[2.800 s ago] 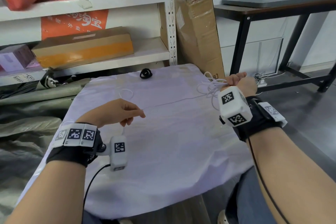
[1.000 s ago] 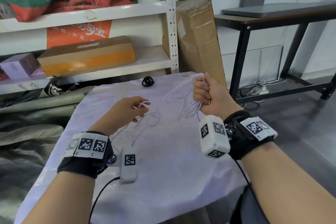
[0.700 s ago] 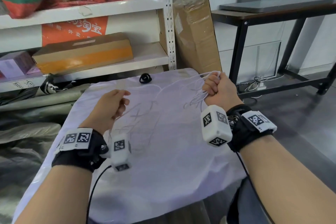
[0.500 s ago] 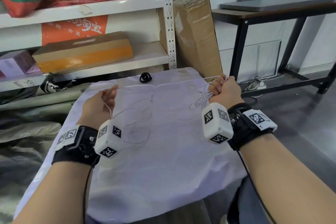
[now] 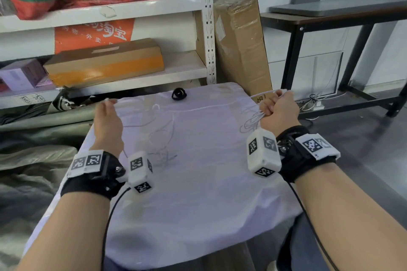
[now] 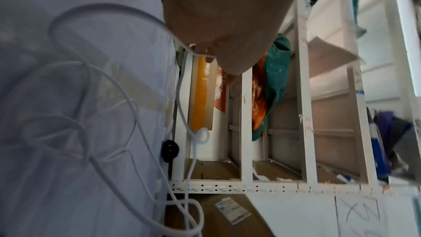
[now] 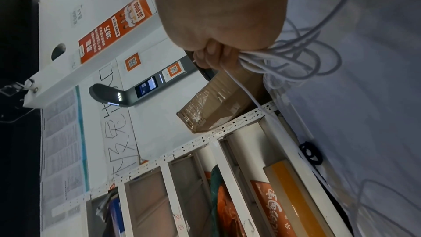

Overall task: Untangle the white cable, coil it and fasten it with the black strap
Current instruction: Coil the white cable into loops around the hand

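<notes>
The white cable runs in a raised line across the far part of the cloth-covered table, from hand to hand. My right hand is a fist gripping a bundle of cable loops at the table's far right edge; the right wrist view shows the bundle fanning out below the fingers. My left hand pinches the cable at the far left; slack cable lies in loose curls on the cloth. The black strap sits coiled at the table's far edge, between the hands and untouched.
A white shelf unit stands behind the table with a flat cardboard box on it. A tall wrapped carton leans at the back right. A black desk stands to the right, grey sheeting lies to the left.
The hands have drawn apart: the left swung out to the far left with the cable, the right moved to the far right edge. The strand between them has pulled straighter.
</notes>
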`<action>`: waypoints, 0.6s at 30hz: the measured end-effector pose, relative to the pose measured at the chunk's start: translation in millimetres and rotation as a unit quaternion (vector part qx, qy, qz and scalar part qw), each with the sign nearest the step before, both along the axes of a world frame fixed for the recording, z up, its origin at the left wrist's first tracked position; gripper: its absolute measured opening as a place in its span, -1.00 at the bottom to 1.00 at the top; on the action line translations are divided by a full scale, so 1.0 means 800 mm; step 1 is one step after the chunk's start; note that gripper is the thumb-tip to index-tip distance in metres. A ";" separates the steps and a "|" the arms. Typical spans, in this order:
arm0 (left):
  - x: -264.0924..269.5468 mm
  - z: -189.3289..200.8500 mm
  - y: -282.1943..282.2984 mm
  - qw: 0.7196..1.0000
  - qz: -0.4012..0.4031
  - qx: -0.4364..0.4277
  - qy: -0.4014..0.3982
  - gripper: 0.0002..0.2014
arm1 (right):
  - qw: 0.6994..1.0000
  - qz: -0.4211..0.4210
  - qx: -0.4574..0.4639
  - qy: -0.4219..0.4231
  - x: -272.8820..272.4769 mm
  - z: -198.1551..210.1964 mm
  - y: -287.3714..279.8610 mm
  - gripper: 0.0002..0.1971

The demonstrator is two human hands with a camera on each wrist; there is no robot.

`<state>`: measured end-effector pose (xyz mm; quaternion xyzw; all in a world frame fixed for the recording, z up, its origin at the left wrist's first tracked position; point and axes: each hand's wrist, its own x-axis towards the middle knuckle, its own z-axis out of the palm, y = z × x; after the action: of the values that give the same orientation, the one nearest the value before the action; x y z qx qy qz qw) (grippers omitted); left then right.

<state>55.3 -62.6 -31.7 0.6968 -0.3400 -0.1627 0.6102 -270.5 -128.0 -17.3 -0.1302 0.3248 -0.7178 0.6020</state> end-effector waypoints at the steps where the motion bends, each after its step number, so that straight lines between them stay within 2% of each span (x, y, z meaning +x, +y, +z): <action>1: -0.002 -0.003 -0.002 0.999 -0.029 0.024 -0.028 -0.72 | 1.000 0.020 -0.010 0.002 0.003 -0.001 0.000 -0.63; 4: -0.008 -0.007 -0.008 0.985 -0.118 0.074 -0.100 -0.75 | 0.996 0.069 -0.044 0.017 0.011 -0.002 -0.002 -0.62; 7: -0.011 -0.010 -0.013 0.963 -0.160 0.159 -0.149 -0.75 | 0.991 0.111 -0.067 0.029 0.016 -0.002 -0.002 -0.60; 9: -0.009 -0.013 -0.017 0.943 -0.146 0.222 -0.201 -0.73 | 0.986 0.141 -0.079 0.029 0.019 0.001 0.001 -0.57; 12: -0.012 -0.007 -0.015 0.888 -0.084 0.306 -0.333 -0.72 | 0.977 0.182 -0.092 0.058 0.025 0.006 0.009 -0.55; 14: -0.021 -0.001 -0.011 0.877 -0.041 0.306 -0.369 -0.70 | 0.969 0.207 -0.102 0.093 0.030 0.008 0.015 -0.55; 16: -0.033 0.005 -0.007 0.894 -0.023 0.244 -0.376 -0.59 | 0.959 0.231 -0.109 0.128 0.034 0.010 0.020 -0.55; 18: -0.049 0.017 -0.004 0.919 -0.049 0.140 -0.366 -0.63 | 0.948 0.248 -0.114 0.162 0.039 0.012 0.024 -0.55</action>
<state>16.3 -65.8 -18.4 0.7689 -0.5469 0.0285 0.3301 -239.2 -108.7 -7.7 -0.3889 0.2910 -0.5473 0.6816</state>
